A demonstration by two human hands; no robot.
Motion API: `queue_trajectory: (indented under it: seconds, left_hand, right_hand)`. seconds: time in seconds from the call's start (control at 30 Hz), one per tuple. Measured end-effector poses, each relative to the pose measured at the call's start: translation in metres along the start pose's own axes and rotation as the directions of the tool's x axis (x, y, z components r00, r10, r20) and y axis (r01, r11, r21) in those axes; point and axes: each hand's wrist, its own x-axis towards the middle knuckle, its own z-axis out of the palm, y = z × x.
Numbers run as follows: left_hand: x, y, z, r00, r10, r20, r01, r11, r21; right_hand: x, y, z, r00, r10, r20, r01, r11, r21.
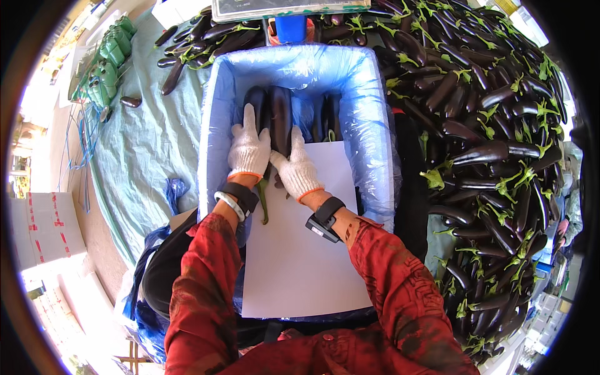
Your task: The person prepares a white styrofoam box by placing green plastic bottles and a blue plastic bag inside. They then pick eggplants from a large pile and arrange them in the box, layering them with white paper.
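A box lined with blue plastic film (367, 117) stands before me, eggplants lying lengthwise inside. My left hand (250, 146), in a white knit glove, rests on a dark eggplant (256, 97) at the box's left side, fingers spread. My right hand (298, 169), gloved too, touches the lower part of the neighbouring eggplant (281, 110); whether it grips is unclear. A green stem (263, 201) shows below my left hand. More eggplants (333, 115) lie at the box's right. A white paper sheet (304, 262) covers the near part of the box and passes under my right hand.
A large heap of eggplants (468, 154) lies to the right, a smaller pile (201, 42) at the upper left on a green tarp (145, 117). A scale (290, 7) stands beyond the box. Green mesh bundles (108, 70) and a carton (47, 229) are at left; a person's hand (562, 228) shows far right.
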Motion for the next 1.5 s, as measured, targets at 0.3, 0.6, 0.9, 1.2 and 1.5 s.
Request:
queue_trajectory:
  seconds: [0.3, 0.6, 0.9, 1.2, 1.5]
  left_hand:
    - [0.021, 0.014, -0.018, 0.998, -0.061, 0.031, 0.056, 0.987, 0.154]
    - [0.018, 0.001, -0.001, 0.921, 0.376, 0.102, -0.373, 0.778, 0.506]
    - [0.015, 0.004, 0.000, 0.912, 0.408, 0.043, -0.373, 0.779, 0.504]
    - [0.022, -0.004, 0.004, 0.916, 0.394, 0.078, -0.371, 0.753, 0.544]
    - [0.025, -0.008, 0.006, 0.911, 0.401, 0.098, -0.382, 0.727, 0.571]
  right_hand:
    - [0.013, -0.022, 0.002, 0.996, -0.083, 0.036, 0.090, 0.948, -0.304]
    - [-0.022, -0.069, -0.076, 0.910, -0.357, 0.210, 0.414, 0.761, -0.500]
    - [-0.078, 0.084, -0.322, 0.475, 0.672, -0.568, -0.190, 0.708, 0.680]
    - [-0.205, 0.187, -0.362, 0.917, 0.305, -0.255, 0.062, 0.524, 0.849]
    - [-0.273, 0.219, -0.359, 0.772, 0.632, -0.065, -0.587, 0.748, 0.310]
